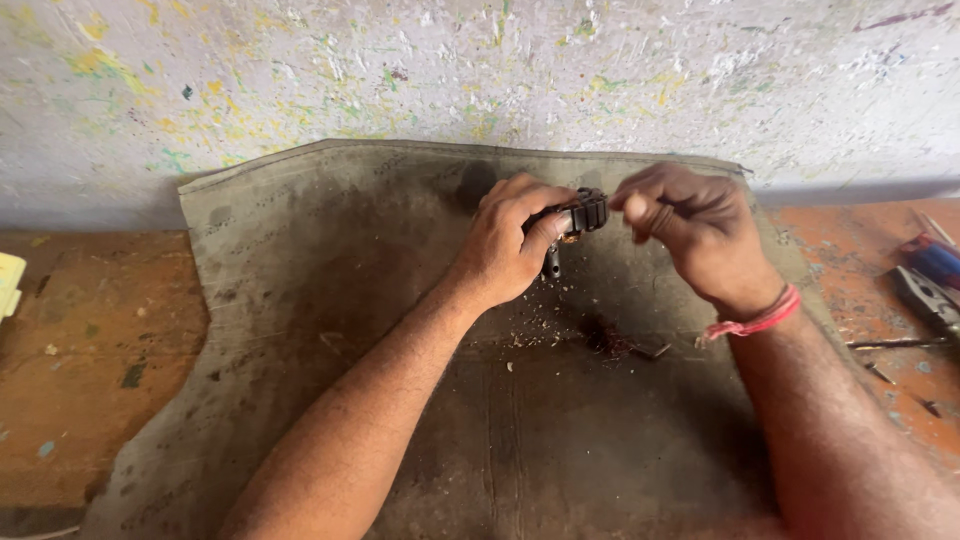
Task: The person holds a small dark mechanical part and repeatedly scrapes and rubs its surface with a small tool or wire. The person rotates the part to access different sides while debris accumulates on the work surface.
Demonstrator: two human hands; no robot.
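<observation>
Left hand (505, 245) clenched round small dark ribbed motor part (585, 212), held above grimy mat (300, 300) on worktop (90, 340). Right hand (690, 225) pinches its end, possibly with thin tool. Step: picking at part. Next: steady grip, fine fingertip pull.

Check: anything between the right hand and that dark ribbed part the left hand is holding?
Nothing visible. The left hand grips the dark ribbed part above the grey cloth; the right hand has its fingertips right at the part's edge. Whether they touch it cannot be told.
</observation>
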